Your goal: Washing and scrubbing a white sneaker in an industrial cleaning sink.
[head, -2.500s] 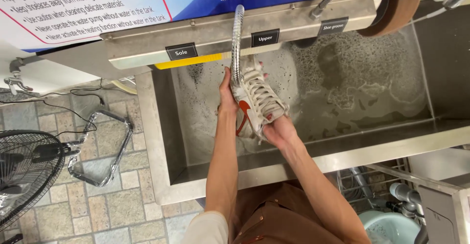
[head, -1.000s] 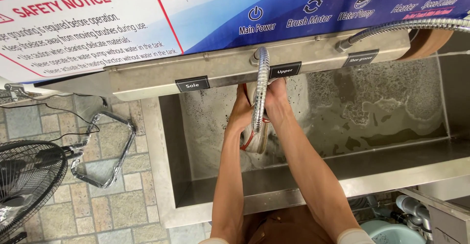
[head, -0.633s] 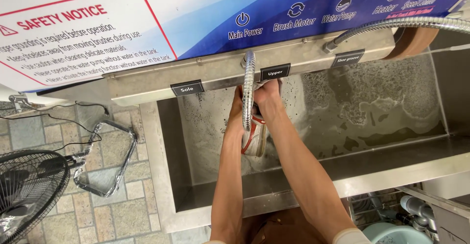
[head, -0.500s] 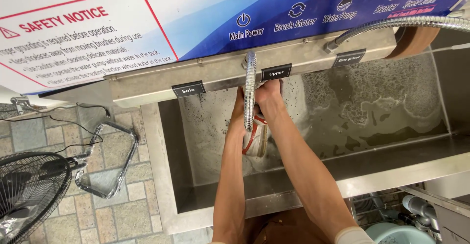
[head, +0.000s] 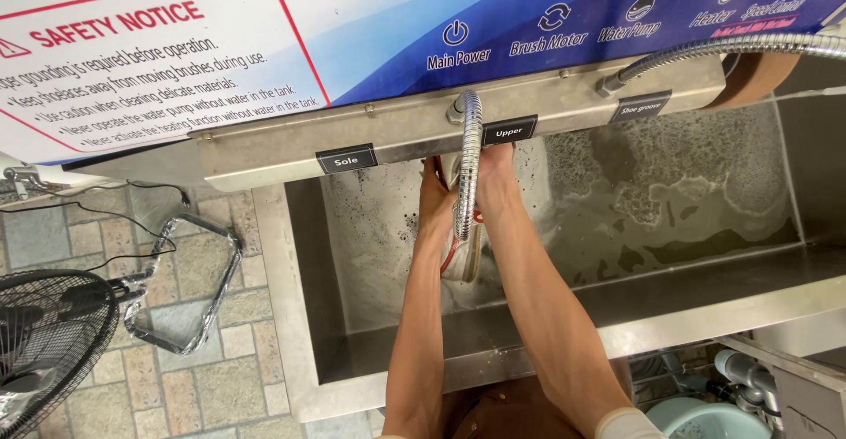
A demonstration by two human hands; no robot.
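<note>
Sneaker, pale with reddish trim, held at frame centre inside a steel wash tank.
It is clasped between the left hand and right hand, both closed on it, under the machine's ledge. A ribbed metal hose hangs in front of it. Foamy water is seen at right; a fan at lower left.

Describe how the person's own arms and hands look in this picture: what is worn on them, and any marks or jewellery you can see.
Both forearms are bare from elbow to wrist. The left hand and right hand are bare too: no gloves, and no watch, band or ring shows. A pale sleeve edge appears at the right elbow. The fingertips are hidden under the machine's steel ledge.
</note>
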